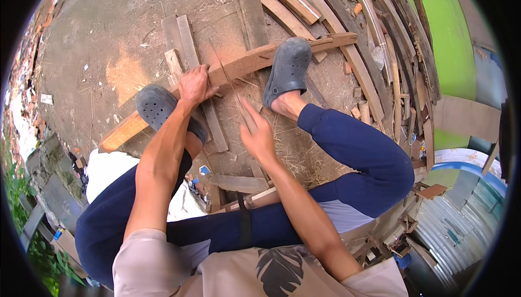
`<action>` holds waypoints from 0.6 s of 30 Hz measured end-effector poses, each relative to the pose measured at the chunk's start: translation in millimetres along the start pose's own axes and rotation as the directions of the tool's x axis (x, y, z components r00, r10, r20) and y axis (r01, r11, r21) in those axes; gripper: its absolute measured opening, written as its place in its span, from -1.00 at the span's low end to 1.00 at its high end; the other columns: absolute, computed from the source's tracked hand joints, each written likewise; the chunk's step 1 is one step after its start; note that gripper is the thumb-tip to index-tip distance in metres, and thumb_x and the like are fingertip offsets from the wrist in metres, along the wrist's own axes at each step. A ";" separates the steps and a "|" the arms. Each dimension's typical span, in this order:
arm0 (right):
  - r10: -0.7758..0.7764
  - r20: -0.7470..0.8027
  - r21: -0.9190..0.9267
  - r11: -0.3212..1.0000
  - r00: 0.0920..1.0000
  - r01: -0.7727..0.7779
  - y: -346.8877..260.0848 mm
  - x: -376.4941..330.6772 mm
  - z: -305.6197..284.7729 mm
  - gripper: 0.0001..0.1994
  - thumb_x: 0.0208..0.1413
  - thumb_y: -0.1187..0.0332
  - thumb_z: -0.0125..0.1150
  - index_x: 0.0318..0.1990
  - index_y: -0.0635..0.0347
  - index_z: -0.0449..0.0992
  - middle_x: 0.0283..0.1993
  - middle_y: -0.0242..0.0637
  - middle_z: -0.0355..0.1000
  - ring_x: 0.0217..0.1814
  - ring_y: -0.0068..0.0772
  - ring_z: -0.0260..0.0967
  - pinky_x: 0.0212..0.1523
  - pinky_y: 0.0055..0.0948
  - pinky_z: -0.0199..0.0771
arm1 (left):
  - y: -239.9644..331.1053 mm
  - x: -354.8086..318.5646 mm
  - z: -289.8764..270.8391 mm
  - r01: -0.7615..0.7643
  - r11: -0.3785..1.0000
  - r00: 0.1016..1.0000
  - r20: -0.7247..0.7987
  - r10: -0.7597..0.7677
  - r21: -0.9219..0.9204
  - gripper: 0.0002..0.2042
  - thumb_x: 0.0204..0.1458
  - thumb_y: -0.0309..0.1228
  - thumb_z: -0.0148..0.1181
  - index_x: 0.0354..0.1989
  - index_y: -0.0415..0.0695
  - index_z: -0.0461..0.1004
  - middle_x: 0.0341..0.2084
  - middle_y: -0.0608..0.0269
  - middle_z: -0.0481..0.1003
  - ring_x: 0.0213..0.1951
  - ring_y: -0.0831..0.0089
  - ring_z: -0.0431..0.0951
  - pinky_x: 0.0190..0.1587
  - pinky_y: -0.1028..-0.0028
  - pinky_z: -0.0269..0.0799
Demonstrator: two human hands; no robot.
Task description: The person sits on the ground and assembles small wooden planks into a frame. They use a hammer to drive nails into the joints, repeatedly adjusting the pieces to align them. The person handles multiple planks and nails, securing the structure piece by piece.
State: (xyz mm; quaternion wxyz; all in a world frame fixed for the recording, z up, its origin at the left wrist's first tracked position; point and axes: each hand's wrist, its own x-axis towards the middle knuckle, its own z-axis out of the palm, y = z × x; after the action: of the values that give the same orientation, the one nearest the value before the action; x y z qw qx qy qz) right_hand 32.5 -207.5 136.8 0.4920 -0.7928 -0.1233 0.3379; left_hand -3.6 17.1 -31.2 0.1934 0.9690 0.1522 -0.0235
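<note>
A long wooden beam (245,63) lies slantwise before me, propped on planks on the ground. My left hand (194,85) grips it near the middle, fingers curled over its edge. My right hand (257,136) is closed round the handle of a hand saw, close by on the right. Seen nearly edge-on, the saw's thin blade (230,82) crosses the beam; how deep it sits in the wood I cannot tell. My feet, in a left dark clog (156,107) and a right dark clog (289,66), rest against the beam on either side of both hands.
Supporting planks (187,39) lie under the beam. Sawdust (126,75) covers the dirt beyond it. Long boards (331,12) are piled at the far right, by a green wall (439,31). Wood scraps and a white sack (108,172) lie nearby.
</note>
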 end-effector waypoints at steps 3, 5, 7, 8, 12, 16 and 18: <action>-0.006 -0.016 -0.018 1.000 1.000 0.006 -0.4 10.6 6.1 -0.38 0.04 0.54 0.09 0.35 0.23 0.33 0.28 0.08 0.40 0.34 -0.08 0.37 0.26 -0.37 0.35 | 0.0 -2.2 -3.5 -0.021 0.999 0.998 -0.065 0.024 0.043 -0.30 -0.30 -0.05 0.50 0.01 -0.19 0.41 -0.22 0.01 0.56 -0.12 0.07 0.61 -0.09 0.20 0.52; 0.073 0.027 -0.033 0.997 0.997 -0.072 -6.4 -33.3 -13.2 -0.39 0.05 0.55 0.07 0.36 0.23 0.32 0.30 0.07 0.39 0.36 -0.06 0.35 0.29 -0.36 0.32 | -1.5 0.1 -5.3 0.025 1.000 0.999 0.020 -0.025 -0.004 -0.29 -0.29 -0.05 0.50 0.03 -0.19 0.41 -0.21 0.01 0.56 -0.11 0.08 0.61 -0.08 0.21 0.53; 0.156 0.069 -0.136 0.980 0.985 -0.146 -17.1 -76.4 -32.8 -0.38 0.05 0.55 0.06 0.36 0.24 0.32 0.28 0.10 0.39 0.36 -0.06 0.35 0.29 -0.33 0.32 | -1.7 3.5 -5.7 0.042 0.999 0.998 0.048 -0.042 -0.015 -0.29 -0.29 -0.05 0.49 0.05 -0.18 0.41 -0.20 0.01 0.56 -0.11 0.11 0.61 -0.07 0.21 0.53; -0.005 0.039 -0.118 0.993 0.999 0.010 -19.0 -75.4 -32.7 -0.36 0.03 0.57 0.06 0.37 0.21 0.30 0.26 0.12 0.40 0.29 -0.01 0.39 0.21 -0.31 0.39 | -1.4 3.4 -5.5 0.036 0.999 0.998 0.044 -0.035 -0.010 -0.28 -0.29 -0.06 0.49 0.05 -0.18 0.41 -0.21 0.01 0.57 -0.11 0.11 0.61 -0.08 0.21 0.53; -0.143 -0.018 -0.078 0.987 0.990 0.141 -16.9 -10.1 -3.7 -0.33 0.02 0.60 0.08 0.39 0.16 0.28 0.25 0.17 0.38 0.24 0.09 0.42 0.14 -0.23 0.46 | -1.4 2.3 -6.4 0.016 1.000 1.000 0.022 -0.016 -0.026 -0.28 -0.29 -0.07 0.49 0.05 -0.20 0.41 -0.23 0.00 0.57 -0.13 0.10 0.61 -0.08 0.21 0.53; 0.067 0.021 -0.157 0.986 0.998 -0.063 -35.5 -7.3 -9.6 -0.35 0.03 0.60 0.08 0.37 0.19 0.29 0.27 0.14 0.38 0.28 0.06 0.39 0.20 -0.20 0.42 | -2.5 3.0 -9.4 0.014 1.000 0.999 0.034 -0.014 -0.011 -0.27 -0.28 -0.05 0.50 0.06 -0.21 0.40 -0.24 0.00 0.57 -0.13 0.09 0.61 -0.08 0.22 0.52; -0.005 0.044 -0.120 0.993 0.999 0.010 -42.3 -55.5 -32.9 -0.37 0.04 0.62 0.06 0.36 0.24 0.30 0.28 0.07 0.39 0.34 0.00 0.36 0.27 -0.25 0.35 | -2.3 4.8 -9.5 0.025 1.000 0.998 0.053 -0.025 -0.006 -0.26 -0.30 -0.04 0.51 0.05 -0.20 0.40 -0.22 0.01 0.57 -0.12 0.10 0.61 -0.08 0.22 0.52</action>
State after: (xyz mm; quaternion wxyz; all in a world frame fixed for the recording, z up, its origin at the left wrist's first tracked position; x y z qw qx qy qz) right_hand 18.8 -239.2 205.7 0.4417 -0.8131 -0.1570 0.3450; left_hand 0.2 24.2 -23.7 0.2001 0.9654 0.1591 -0.0509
